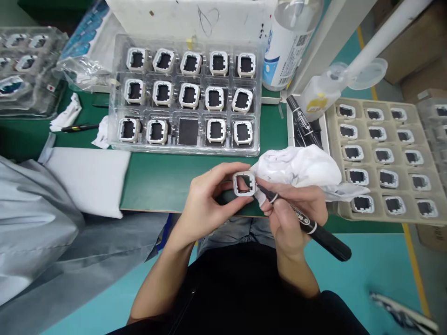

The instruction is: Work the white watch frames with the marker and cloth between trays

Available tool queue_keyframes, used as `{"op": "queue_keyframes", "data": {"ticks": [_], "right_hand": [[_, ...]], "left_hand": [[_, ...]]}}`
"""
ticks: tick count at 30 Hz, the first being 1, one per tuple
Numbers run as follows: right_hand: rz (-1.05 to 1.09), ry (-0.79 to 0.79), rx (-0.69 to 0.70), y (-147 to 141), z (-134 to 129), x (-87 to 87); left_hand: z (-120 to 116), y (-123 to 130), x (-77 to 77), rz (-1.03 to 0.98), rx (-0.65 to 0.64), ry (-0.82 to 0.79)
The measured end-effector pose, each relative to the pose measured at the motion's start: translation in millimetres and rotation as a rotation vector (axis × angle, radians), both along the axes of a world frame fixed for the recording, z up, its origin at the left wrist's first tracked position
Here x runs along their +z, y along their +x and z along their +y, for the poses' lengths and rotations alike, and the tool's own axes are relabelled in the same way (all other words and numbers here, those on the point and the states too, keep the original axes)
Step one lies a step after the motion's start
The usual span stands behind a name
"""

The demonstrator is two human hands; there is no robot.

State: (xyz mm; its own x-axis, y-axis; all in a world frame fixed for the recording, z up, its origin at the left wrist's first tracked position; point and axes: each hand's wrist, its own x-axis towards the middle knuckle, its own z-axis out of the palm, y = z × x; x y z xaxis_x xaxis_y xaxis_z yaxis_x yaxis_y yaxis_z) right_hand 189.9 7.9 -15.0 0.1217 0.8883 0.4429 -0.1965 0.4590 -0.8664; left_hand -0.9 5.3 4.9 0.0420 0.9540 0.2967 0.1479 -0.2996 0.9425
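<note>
Between the thumb and fingers of my left hand [206, 202] is a white watch case frame [236, 185], square with rounded corners and open in the middle. My right hand [293, 218] grips a black marker pen [328, 241], its tip close to the frame's right edge; whether it touches I cannot tell. A white cloth [296, 165] lies behind and against my right hand, and part of it hangs below the fingers. Ahead, a clear plastic tray [185, 150] carries several like frames in its pockets, and one front-row pocket shows only its dark bottom.
On the right stands a beige tray [377, 219] of similar frames. Behind the cloth are a second marker [298, 114], a small white bottle [319, 93] and a large clear bottle [289, 46]. Another person's grey sleeve [35, 209] is at left, near a white foam sheet [87, 179].
</note>
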Motion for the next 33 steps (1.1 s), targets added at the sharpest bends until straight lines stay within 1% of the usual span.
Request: {"op": "queue_keyframes", "data": {"ticks": [4,9,11,15,20,24,33], "right_hand": [[-0.173,0.047,-0.109,-4,-3,-3.4],[-0.365,0.202,-0.229,-11,-1,5.8],[-0.428,0.228,-0.248,-13,1,11.5],[-0.522,0.216,-0.241,-15,2,19.5],[-0.554,0.263,-0.257,-14,2,19.1],[-0.534,0.257,-0.245,-13,2,18.3],[-0.579,0.264,-0.261,-13,3,20.5]], "left_hand": [[-5,3,-3.2,0.136,0.052,0.038],[-10,0,-8.4,0.261,0.103,0.068],[-12,-1,-9.7,0.296,0.114,0.078],[-13,-1,-9.4,0.343,0.122,0.116],[-14,0,-7.3,0.365,0.135,0.133],[-14,0,-6.6,0.395,0.147,0.151],[-16,2,-7.2,0.418,0.159,0.165]]}}
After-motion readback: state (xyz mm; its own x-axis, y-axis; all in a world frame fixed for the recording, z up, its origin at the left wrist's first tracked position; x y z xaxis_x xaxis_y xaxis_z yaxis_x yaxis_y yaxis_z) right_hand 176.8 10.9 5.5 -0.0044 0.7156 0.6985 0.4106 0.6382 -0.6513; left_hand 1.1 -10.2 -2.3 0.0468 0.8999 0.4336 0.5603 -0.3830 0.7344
